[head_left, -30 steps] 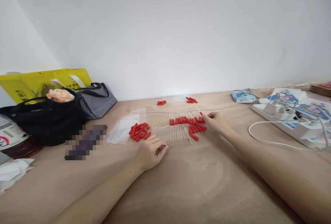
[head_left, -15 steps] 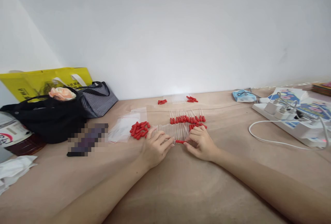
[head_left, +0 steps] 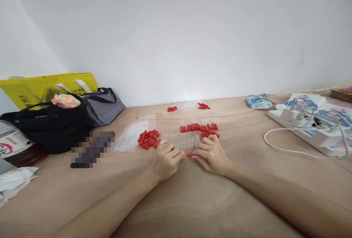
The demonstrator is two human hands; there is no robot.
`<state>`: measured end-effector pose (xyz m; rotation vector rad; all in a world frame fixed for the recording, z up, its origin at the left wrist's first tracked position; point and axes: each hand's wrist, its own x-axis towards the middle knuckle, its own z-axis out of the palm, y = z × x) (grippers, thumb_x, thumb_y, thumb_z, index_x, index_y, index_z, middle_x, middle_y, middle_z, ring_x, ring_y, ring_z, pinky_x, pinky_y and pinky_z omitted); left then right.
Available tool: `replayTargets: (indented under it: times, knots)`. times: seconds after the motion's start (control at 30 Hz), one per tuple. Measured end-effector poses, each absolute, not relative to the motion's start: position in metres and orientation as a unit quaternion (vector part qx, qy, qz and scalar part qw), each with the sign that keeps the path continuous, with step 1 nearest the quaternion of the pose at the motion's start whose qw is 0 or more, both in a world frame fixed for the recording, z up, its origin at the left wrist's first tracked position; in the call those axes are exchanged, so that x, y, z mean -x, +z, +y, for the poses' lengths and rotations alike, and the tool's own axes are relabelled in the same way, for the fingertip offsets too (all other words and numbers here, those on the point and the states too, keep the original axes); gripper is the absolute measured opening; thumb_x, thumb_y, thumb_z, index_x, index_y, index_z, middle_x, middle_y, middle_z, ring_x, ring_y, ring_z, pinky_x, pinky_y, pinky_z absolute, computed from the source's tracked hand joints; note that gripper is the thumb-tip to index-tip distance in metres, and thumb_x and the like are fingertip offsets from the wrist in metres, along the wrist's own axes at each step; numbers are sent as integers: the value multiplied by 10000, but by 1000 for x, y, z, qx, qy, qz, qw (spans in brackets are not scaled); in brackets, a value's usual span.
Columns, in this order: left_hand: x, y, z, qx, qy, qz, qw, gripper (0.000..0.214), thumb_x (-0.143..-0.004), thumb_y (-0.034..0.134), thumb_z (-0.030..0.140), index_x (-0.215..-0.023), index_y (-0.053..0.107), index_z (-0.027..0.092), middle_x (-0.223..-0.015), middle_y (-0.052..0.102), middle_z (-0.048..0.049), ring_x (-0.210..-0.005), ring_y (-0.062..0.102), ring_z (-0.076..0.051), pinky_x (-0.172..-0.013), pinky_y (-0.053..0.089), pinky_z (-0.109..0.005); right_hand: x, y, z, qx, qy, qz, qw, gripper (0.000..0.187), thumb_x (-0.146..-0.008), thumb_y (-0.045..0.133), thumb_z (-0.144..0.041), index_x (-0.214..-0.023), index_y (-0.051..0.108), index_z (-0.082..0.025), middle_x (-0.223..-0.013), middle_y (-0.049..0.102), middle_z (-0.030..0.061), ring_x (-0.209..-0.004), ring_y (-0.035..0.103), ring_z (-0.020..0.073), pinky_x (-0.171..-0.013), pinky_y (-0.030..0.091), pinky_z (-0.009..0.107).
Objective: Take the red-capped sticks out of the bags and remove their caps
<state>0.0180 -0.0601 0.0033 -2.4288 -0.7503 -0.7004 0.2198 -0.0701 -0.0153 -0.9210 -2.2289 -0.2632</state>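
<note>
My left hand and my right hand meet at the near edge of a row of clear thin tubes on the tan table. Between their pinched fingertips lies a small red cap. The right fingers pinch the cap's end; the left fingers curl round something thin I cannot make out. A pile of loose red caps lies just left of the tubes. Behind it stands a row of tubes with red caps fitted. More red caps lie by my right knuckles.
Clear plastic bags lie left of the caps. Further left are a black bag, a striped bag and a yellow bag. A white power strip with plugs and cable sits at the right. Small cap heaps lie near the wall.
My right hand came back from the capped row to the near edge of the tubes with a red cap. Both hands now meet fingertip to fingertip.
</note>
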Motion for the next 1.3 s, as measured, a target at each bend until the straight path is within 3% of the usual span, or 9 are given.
replayTargets:
  times: [1.03,1.3]
  knots:
    - [-19,6,-65,903,-282,-188,265,185,-847,417,169,-738,564,186,-541,562,40,-582,444,-107,-702,253,-332,-228,-10,-82,288,-36,-887,358,201,-815,462,-262,-715,625,-199,-564,519,-13,-665,412,124,-783,251,361]
    - [1,4,-60,889,-318,-268,190,168,-835,432,164,-729,563,171,-592,577,13,-585,457,-114,-644,299,-294,-244,-12,-80,343,-25,-857,383,189,-809,483,-256,-708,631,-196,-617,571,-1,-689,463,130,-793,251,367]
